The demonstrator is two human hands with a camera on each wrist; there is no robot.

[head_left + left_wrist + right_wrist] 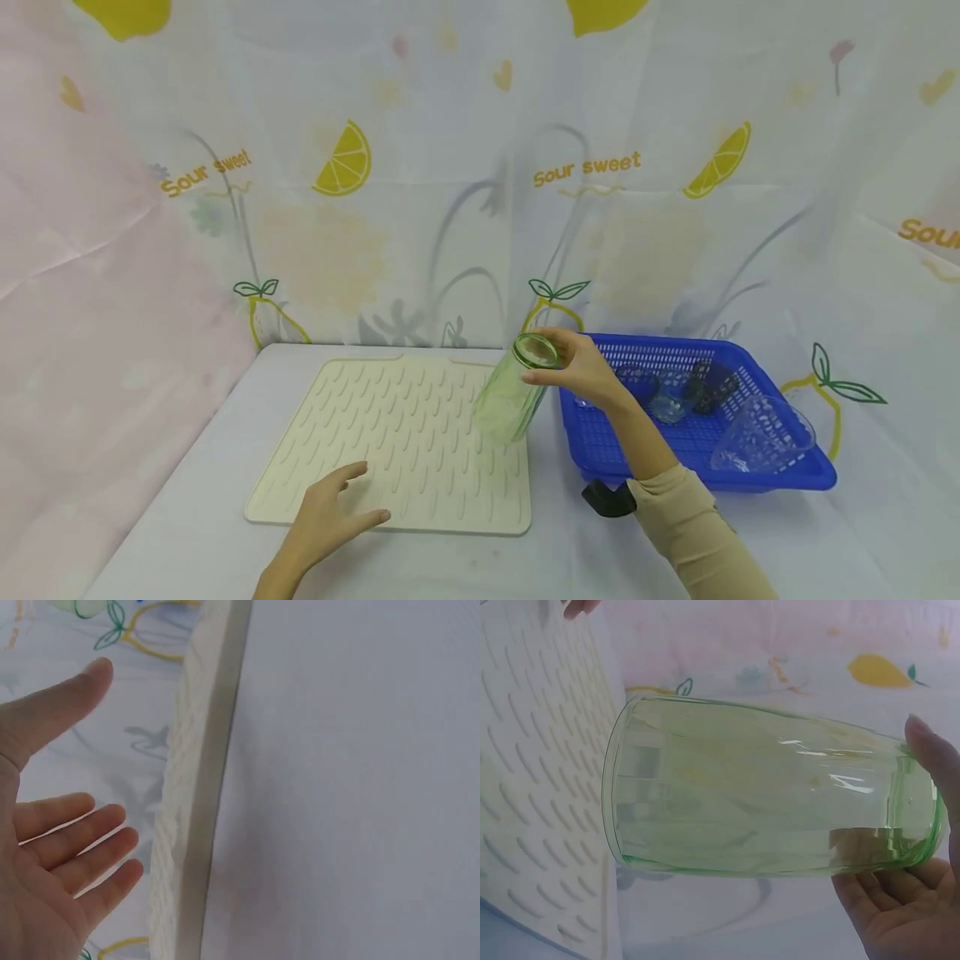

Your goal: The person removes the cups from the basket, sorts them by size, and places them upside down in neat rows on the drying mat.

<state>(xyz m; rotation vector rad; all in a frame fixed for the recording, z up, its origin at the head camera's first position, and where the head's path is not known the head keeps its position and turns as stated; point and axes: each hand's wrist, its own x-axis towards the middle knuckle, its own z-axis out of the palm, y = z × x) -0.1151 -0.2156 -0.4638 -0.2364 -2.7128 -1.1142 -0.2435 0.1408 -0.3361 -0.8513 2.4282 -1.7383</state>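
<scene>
My right hand point(577, 367) grips a tall pale-green clear glass point(765, 787) round its narrower, darker-green end, fingers on one side and thumb on the other. In the head view the glass leans over the right part of a cream ridged drying mat point(390, 442), its wider end pointing down. The right wrist view has that wide end close to the mat's ridges. My left hand point(324, 512) is near the mat's front edge, holding nothing. Its fingers are spread and the thumb stands apart, as the left wrist view also has it.
Right of the mat stands a blue plastic basket point(806, 477) with several pieces of glassware, including a clear glass point(761, 437) leaning at its front right corner and dark ones behind. A curtain point(450, 233) printed with lemons hangs behind the white table point(202, 467).
</scene>
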